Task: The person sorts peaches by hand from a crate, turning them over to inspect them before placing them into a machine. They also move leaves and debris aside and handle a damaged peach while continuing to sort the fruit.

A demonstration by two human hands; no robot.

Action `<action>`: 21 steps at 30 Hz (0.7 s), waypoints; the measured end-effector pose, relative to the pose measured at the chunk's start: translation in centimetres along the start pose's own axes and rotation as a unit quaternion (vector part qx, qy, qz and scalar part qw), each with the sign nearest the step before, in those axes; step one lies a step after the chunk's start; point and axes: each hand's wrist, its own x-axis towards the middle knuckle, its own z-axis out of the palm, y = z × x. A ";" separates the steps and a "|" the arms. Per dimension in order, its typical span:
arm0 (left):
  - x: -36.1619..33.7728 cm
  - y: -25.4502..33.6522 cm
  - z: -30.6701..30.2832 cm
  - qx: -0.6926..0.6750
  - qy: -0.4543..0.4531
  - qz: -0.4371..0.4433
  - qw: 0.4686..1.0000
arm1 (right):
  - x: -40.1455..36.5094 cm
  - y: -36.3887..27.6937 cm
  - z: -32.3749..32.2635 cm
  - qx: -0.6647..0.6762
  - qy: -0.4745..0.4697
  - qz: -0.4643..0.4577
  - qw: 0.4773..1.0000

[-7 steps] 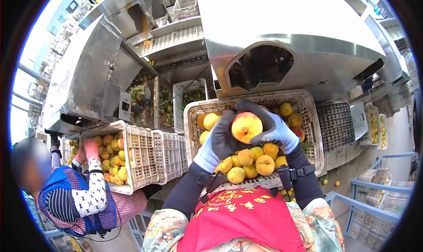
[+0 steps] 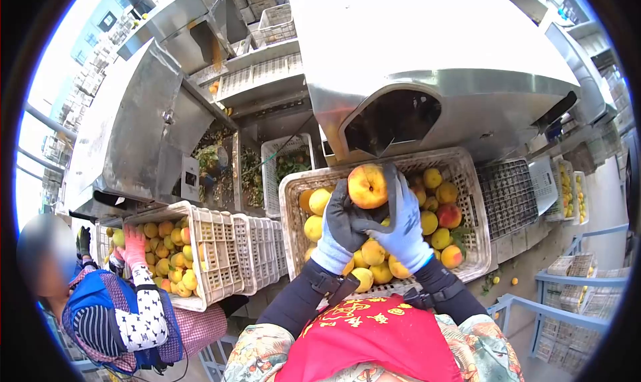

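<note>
Both my gloved hands hold one yellow-red peach point(image 2: 367, 185) up above a white plastic crate point(image 2: 467, 175) full of peaches. My left hand point(image 2: 342, 227) cups the peach from the left and below. My right hand point(image 2: 399, 223) presses against it from the right, fingers reaching up beside it. The peach sits just under the dark opening point(image 2: 392, 119) of a stainless steel machine hood. More peaches point(image 2: 437, 218) lie loose in the crate beneath my wrists.
To the left, another person's red-gloved hand point(image 2: 133, 245) reaches into a second crate of peaches point(image 2: 207, 248). An empty crate point(image 2: 259, 248) stands between the two. A dark crate point(image 2: 509, 192) and a blue metal frame point(image 2: 567, 282) are at the right.
My hands have lifted the peach higher and further forward, toward the machine opening, and have drawn closer together. The view tilted slightly.
</note>
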 end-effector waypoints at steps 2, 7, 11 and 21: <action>1.4 -0.8 -0.9 -0.358 0.060 -0.207 0.908 | 0.0 1.2 1.4 -0.038 0.033 0.042 0.998; 2.1 -2.0 -0.3 -0.144 0.026 -0.074 0.986 | 1.9 2.7 2.0 -0.056 0.082 0.057 0.993; 0.7 -0.2 -2.0 -0.055 0.146 -0.166 0.974 | 3.3 3.3 2.7 -0.098 0.105 0.074 0.987; 2.0 -4.4 -9.3 0.584 0.225 -0.270 0.732 | 9.2 8.4 2.3 -0.123 0.123 -0.034 0.984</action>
